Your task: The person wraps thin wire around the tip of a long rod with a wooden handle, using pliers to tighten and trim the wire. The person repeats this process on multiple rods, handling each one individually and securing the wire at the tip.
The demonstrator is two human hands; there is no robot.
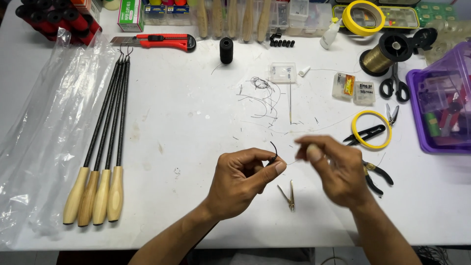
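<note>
Left grip (245,179) pinches hook (273,149); right (333,167) pinches line (292,161)

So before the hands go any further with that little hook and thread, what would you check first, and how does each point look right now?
1. Left hand pinches the dark hook between thumb and forefinger: ok.
2. Right hand has the thin line in its fingertips: cannot tell, the hand is blurred.
3. Line runs unbroken between both hands: ok, faint but visible.
4. Small clippers lie within reach, just below the hands: ok.
5. Pliers lie beside the right hand: ok.
6. Loose thread scraps lie apart from the line: ok.
</note>
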